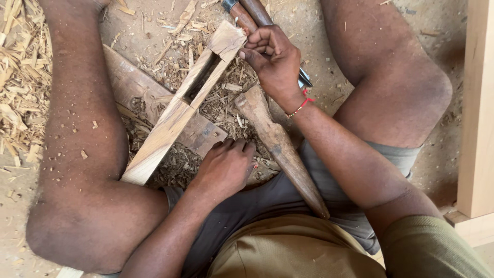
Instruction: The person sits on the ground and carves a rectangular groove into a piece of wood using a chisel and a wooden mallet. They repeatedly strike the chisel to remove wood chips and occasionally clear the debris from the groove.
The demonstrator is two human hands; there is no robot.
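A pale wooden bar (170, 121) with a long slot cut through it lies slanted across a darker flat board (128, 82) between my legs. My right hand (275, 62) is closed around a wooden-handled chisel (253, 11), and its fingertips touch the bar's top end. The chisel's metal blade (305, 79) sticks out below my wrist. My left hand (226, 166) rests knuckles-up on the shavings by the board's near corner. Its fingers are curled and I see nothing in them. A tapered wooden mallet (280, 146) lies between the two hands, against my lap.
Wood chips and shavings (23, 77) cover the dirt floor, heaped thickly at the left. A second tool handle (237, 14) lies beside the chisel. A pale planed timber post (477, 108) stands at the right edge. My bare knees flank the work on both sides.
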